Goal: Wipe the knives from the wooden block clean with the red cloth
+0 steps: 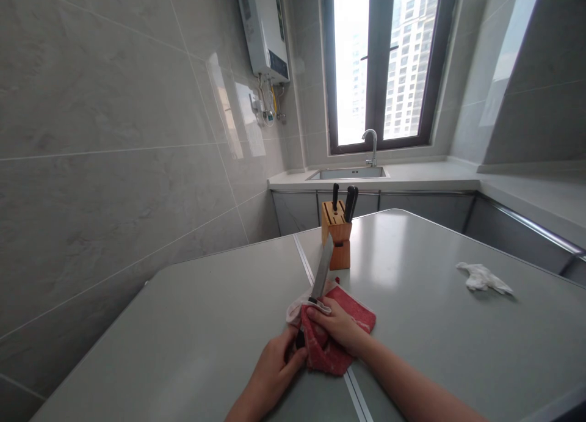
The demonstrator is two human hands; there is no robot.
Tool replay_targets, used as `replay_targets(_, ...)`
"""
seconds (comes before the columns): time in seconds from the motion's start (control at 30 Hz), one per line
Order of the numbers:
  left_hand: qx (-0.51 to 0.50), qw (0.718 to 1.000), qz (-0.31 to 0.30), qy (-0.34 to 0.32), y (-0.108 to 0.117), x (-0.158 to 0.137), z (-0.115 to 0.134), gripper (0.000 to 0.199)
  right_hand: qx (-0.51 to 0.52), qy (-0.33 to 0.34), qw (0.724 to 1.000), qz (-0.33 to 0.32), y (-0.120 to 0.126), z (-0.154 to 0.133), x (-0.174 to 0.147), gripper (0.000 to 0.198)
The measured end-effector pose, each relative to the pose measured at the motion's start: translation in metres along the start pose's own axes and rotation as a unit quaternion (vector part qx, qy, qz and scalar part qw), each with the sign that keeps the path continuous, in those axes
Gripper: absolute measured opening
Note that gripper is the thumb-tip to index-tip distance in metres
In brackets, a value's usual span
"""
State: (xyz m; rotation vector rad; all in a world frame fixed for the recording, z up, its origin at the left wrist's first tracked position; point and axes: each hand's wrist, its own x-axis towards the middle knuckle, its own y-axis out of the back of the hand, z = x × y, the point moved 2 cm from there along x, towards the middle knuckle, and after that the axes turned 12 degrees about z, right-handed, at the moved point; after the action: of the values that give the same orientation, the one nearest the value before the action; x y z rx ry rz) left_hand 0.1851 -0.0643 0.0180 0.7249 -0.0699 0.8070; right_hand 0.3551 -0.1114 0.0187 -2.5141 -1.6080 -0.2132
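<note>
My left hand [274, 370] grips the dark handle of a kitchen knife [321, 269], whose long steel blade points away from me toward the knife block. My right hand [336, 324] presses a red cloth [341, 330] around the base of the blade, fingers closed over the fold. The cloth lies bunched on the grey table [206, 324]. A wooden knife block [337, 236] stands just beyond the blade tip, with two black-handled knives in its slots.
A crumpled white tissue [483, 278] lies on the table to the right. A tiled wall runs along the left. Beyond the table are a counter with a sink and tap [372, 147], a window, and a wall-mounted water heater [265, 28].
</note>
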Motion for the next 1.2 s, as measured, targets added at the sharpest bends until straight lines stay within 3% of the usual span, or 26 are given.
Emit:
replay_targets(0.23, -0.014, 1.0, -0.005, -0.004, 0.001, 0.0, 0.005, 0.029, -0.003, 0.009, 1.0, -0.003, 0.0, 0.0, 0.001, 0.032)
replay_targets(0.47, 0.003, 1.0, 0.006, 0.015, -0.004, -0.002, -0.008, 0.034, 0.001, 0.034, 0.999, -0.03, -0.001, -0.004, 0.001, 0.03)
replay_targets(1.2, -0.113, 0.991, 0.014, 0.075, -0.007, -0.001, -0.015, 0.051, 0.086, -0.021, 0.996, 0.006, 0.003, 0.004, 0.003, 0.032)
